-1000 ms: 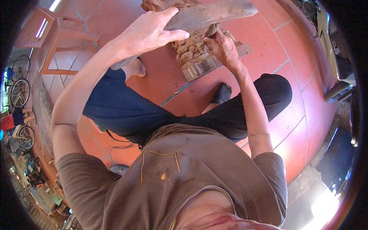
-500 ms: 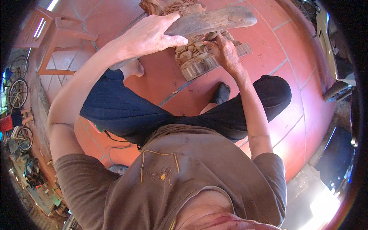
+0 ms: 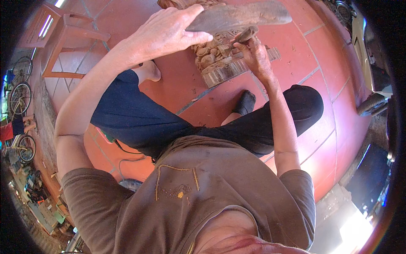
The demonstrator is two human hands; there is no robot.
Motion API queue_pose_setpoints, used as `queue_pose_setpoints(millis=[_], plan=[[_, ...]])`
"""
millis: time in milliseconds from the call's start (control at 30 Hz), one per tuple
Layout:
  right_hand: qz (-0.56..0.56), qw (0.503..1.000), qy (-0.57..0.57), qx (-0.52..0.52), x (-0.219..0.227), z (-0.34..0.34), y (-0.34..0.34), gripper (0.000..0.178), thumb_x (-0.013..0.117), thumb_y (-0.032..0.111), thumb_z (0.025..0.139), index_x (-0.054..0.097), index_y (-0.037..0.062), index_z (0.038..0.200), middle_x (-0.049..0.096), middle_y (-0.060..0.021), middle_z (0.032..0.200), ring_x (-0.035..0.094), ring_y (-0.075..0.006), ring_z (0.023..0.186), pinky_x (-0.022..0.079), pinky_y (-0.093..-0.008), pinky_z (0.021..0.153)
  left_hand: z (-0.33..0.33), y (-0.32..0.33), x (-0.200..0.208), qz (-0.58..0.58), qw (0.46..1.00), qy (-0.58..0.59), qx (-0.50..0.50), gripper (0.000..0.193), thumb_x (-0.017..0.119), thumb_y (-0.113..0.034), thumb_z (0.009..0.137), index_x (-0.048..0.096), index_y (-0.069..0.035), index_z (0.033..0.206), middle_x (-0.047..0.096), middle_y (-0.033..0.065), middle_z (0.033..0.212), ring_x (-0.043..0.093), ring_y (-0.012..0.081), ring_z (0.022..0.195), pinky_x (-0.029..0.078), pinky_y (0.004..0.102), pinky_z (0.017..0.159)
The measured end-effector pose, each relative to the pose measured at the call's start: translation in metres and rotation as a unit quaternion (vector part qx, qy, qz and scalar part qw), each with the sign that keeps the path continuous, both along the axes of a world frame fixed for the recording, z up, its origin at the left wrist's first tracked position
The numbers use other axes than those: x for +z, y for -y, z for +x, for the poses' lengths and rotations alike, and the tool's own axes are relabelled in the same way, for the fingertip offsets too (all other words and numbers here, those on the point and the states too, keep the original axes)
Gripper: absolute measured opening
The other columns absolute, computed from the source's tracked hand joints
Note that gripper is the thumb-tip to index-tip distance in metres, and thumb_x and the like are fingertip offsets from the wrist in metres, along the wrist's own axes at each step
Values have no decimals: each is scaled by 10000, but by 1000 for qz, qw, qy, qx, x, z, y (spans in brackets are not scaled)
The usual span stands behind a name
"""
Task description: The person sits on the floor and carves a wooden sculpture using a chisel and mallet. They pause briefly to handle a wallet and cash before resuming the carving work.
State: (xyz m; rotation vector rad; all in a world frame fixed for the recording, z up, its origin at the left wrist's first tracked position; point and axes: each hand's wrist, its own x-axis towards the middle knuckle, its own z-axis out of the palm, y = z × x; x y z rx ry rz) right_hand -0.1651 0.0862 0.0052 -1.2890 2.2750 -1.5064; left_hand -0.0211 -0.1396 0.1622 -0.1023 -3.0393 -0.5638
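Observation:
My left hand (image 3: 171,33) is closed around one end of a long, worn wooden mallet (image 3: 249,16), its thick blunt end pointing right. Just below that mallet, my right hand (image 3: 257,59) grips a short tool with a dark wooden handle (image 3: 246,34), likely a chisel; its working end is hidden by the fingers. Beneath both hands a carved wooden block (image 3: 209,59) lies on the tiled floor, with rounded relief shapes and a ridged edge along its near side. Its far part is covered by the mallet and my right hand.
Another carved wooden piece (image 3: 190,3) shows at the top edge. A brown chair (image 3: 57,51) stands at upper left, bicycles (image 3: 20,99) farther left. My bare foot (image 3: 151,72) and dark-covered foot (image 3: 245,103) flank the block. A cable (image 3: 122,163) lies beside my left leg.
The mallet has shifted slightly right and away from me. My right hand has moved a little right, and more of the tool's handle now shows below the mallet.

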Motion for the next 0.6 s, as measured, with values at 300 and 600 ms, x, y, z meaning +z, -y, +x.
queue_pose_setpoints(millis=[300, 600], plan=[[75, 994, 56, -60, 5, -10, -10, 215, 603, 102, 976, 594, 22, 1175, 725, -62, 1032, 683, -142, 939, 539, -303, 819, 1, -2, 35, 105, 991, 56, 63, 522, 717, -402, 895, 526, 54, 1061, 577, 218, 639, 592, 273, 539, 440, 390, 533], [41, 993, 96, -62, 8, -8, -2, 275, 697, 204, 900, 620, 53, 1117, 730, -133, 971, 711, -236, 927, 528, -368, 803, -1, -11, 46, 397, 911, 70, 83, 552, 669, -328, 938, 519, 7, 1351, 604, -2, 827, 541, 55, 625, 445, 229, 547]])
